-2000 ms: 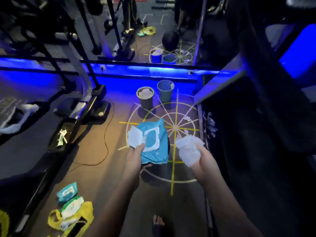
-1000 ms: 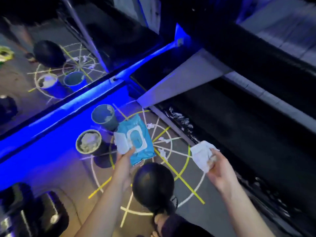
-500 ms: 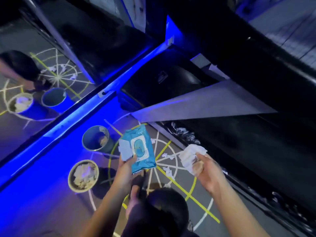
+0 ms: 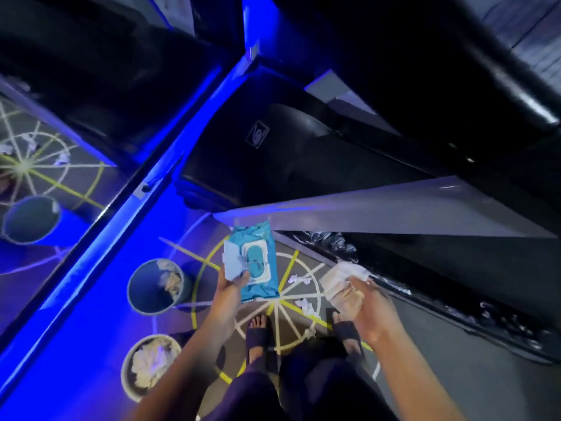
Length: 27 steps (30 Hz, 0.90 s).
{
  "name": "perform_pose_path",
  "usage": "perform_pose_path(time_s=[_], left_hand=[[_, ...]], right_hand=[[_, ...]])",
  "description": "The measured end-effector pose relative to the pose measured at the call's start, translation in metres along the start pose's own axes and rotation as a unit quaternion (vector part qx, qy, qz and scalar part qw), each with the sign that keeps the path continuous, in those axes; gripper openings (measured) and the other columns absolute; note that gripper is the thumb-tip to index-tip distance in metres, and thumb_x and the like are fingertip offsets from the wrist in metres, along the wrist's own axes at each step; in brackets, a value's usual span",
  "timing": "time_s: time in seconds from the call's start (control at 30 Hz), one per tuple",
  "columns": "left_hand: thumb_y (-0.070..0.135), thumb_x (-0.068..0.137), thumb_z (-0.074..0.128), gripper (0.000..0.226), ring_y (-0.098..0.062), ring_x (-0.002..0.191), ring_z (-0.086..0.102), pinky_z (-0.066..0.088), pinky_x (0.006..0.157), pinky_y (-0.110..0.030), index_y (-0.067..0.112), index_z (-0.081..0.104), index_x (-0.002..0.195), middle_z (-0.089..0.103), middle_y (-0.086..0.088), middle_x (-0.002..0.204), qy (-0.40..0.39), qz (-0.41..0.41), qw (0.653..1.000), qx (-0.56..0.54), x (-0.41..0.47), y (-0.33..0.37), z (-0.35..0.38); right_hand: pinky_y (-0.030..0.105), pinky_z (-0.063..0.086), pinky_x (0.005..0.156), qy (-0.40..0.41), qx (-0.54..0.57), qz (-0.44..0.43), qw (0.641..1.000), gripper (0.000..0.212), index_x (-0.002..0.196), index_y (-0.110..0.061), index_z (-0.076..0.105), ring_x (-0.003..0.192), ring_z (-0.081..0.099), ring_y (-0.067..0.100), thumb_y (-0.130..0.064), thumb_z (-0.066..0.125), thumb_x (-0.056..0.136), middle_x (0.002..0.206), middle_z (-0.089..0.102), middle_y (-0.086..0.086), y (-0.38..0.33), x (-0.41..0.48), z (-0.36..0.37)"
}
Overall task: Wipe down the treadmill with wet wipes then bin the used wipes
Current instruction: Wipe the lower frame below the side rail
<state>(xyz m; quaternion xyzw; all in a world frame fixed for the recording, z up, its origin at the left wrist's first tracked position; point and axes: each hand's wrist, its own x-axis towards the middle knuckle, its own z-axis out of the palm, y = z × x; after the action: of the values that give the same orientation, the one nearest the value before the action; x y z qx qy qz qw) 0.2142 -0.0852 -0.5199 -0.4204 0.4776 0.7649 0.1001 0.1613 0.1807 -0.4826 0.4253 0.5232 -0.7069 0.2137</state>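
Note:
My left hand [image 4: 231,287] holds a blue wet-wipe pack [image 4: 258,262] with its lid flap open, above the marked floor. A crumpled white wipe [image 4: 343,287] is gripped in my right hand [image 4: 368,311], just left of the treadmill's black side rail [image 4: 425,296]. The treadmill [image 4: 303,153] fills the upper right, with a grey sloping upright [image 4: 394,208] across the middle. Two round bins stand on the floor at left: a blue bin [image 4: 133,294] with a few wipes inside and a grey bin [image 4: 129,381] heaped with used wipes.
A blue-lit strip [image 4: 121,238] runs diagonally along a mirror base at left. Yellow and white tape lines [image 4: 285,302] form a circle under my sandalled feet [image 4: 258,332]. Small wipe scraps [image 4: 306,306] lie on the tape.
The view has swung from the open floor and tilted down over the treadmill's front. Both hands kept the pack and the wipe, and my feet have come into view.

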Motion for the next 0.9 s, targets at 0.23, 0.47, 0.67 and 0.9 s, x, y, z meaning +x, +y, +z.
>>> perform_pose_path(time_s=[0.23,0.47,0.67,0.9], left_hand=[[0.008,0.104,0.056,0.044,-0.024,0.089,0.076,0.063,0.063,-0.033,0.015,0.050,0.147,0.070,-0.015,0.131,0.079,-0.007,0.996,-0.034,0.006,-0.026,-0.051],[0.016,0.101,0.062,0.046,-0.031,0.100,0.075,0.060,0.067,-0.034,0.024,0.052,0.144,0.073,-0.014,0.127,0.064,-0.035,0.997,-0.037,0.032,-0.035,-0.047],[0.009,0.100,0.061,0.041,-0.023,0.084,0.077,0.059,0.060,-0.030,0.016,0.056,0.140,0.077,-0.010,0.110,0.095,-0.060,0.991,-0.079,0.090,-0.090,-0.013],[0.011,0.097,0.059,0.031,-0.035,0.083,0.069,0.059,0.055,-0.034,0.004,0.059,0.126,0.068,-0.020,0.103,0.269,-0.009,0.942,-0.201,0.223,-0.228,0.048]], right_hand=[[0.032,0.057,0.072,0.008,-0.031,0.018,0.999,0.026,0.121,-0.008,0.065,0.092,0.072,0.021,-0.009,0.061,0.095,0.113,0.070,0.013,-0.002,0.040,0.039],[0.046,0.055,0.091,0.025,-0.119,0.021,0.992,0.016,0.107,-0.010,0.071,0.099,0.070,0.031,-0.006,0.067,0.092,0.108,0.074,0.015,0.014,0.065,0.068],[0.053,0.050,0.104,0.005,-0.197,0.070,0.978,0.017,0.108,-0.008,0.074,0.108,0.069,0.035,-0.010,0.069,0.091,0.110,0.075,0.016,0.067,0.148,0.055],[0.029,0.055,0.070,-0.057,-0.213,0.061,0.973,0.012,0.110,-0.011,0.063,0.085,0.067,0.019,-0.011,0.055,0.101,0.103,0.067,0.008,0.131,0.320,-0.004]])
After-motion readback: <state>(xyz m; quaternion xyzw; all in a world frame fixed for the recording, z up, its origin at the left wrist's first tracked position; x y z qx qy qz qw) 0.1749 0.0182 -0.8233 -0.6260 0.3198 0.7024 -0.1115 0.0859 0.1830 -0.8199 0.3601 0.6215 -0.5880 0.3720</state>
